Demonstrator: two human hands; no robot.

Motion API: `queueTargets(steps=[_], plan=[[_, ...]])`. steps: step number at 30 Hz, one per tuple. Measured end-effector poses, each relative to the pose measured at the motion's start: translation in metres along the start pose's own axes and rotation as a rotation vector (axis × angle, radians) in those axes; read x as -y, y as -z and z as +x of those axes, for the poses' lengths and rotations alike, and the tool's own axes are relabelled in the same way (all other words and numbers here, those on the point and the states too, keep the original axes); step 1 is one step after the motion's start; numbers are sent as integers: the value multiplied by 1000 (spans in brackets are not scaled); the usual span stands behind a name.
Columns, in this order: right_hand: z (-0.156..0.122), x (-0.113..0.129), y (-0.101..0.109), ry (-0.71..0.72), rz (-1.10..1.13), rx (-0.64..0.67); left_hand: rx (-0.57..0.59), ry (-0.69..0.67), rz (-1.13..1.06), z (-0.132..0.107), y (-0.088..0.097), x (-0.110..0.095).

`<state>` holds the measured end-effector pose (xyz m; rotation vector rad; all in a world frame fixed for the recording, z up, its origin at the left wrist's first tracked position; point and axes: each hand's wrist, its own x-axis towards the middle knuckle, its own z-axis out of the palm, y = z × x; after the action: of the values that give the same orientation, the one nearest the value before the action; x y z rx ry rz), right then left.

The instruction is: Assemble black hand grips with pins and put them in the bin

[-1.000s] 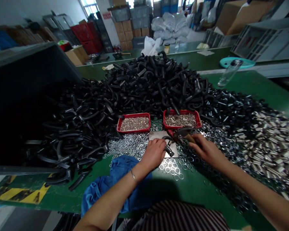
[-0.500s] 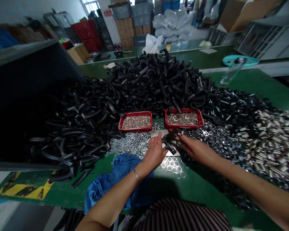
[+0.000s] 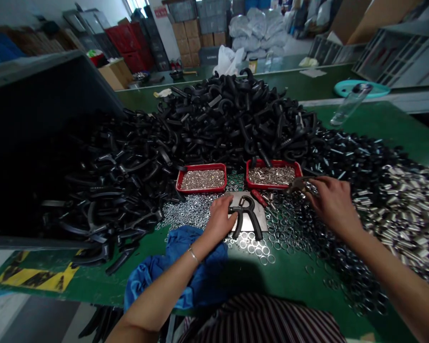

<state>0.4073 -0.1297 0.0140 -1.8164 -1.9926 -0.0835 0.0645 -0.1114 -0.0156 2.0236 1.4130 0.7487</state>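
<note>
On a small metal plate [image 3: 260,220] lies a black hand grip exerciser [image 3: 250,207], its two handles spread towards me. My left hand [image 3: 219,216] is closed on its left side, with thumb and fingers at the short bar sticking out there. Off to the right, my right hand [image 3: 331,197] is closed around a dark, curved piece [image 3: 297,185], held near the right red tray's corner; its kind is not clear. A red-handled tool [image 3: 259,197] rests at the plate's upper right edge, beside a few small metal pins.
Two red trays [image 3: 201,190] [image 3: 274,187] of small metal parts stand behind the plate. Black handles [image 3: 221,124] are heaped behind and left. Metal rings [image 3: 259,250], springs [image 3: 407,214] and a blue cloth [image 3: 178,267] lie around. A grey crate [image 3: 93,81] stands at left.
My right hand has moved right, away from the plate, with the dark piece. The hand grip exerciser now lies uncovered, handles towards me; my left hand has shifted slightly left.
</note>
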Motion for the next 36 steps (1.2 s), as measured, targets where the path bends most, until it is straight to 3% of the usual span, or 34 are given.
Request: queueTargets(steps=[2, 4, 6, 9, 12, 14, 18, 20, 22, 28, 36], plan=[[0, 27, -10, 86, -1, 2, -25, -72, 109, -8, 2, 3], [1, 59, -26, 154, 61, 163, -28, -131, 146, -15, 3, 4], [4, 88, -43, 115, 37, 325, -3, -163, 171, -19, 4, 5], [13, 113, -60, -24, -137, 403, 100, -166, 186, -17, 2, 6], [23, 115, -60, -38, -187, 437, 150, -146, 170, -13, -2, 8], [29, 108, -53, -36, -83, 432, 142, -140, 150, -13, -3, 8], [33, 101, -38, -42, 501, 298, 138, -127, 122, -14, 0, 7], [32, 108, -39, -105, 840, 273, 144, -123, 117, -15, 1, 7], [29, 118, -49, -205, 1032, 239, 150, -123, 117, -15, 2, 7], [21, 136, -87, -387, 1285, 195, 162, -125, 110, -15, 2, 10], [22, 133, -94, -423, 1338, 206, 186, -87, 88, -13, 0, 10]])
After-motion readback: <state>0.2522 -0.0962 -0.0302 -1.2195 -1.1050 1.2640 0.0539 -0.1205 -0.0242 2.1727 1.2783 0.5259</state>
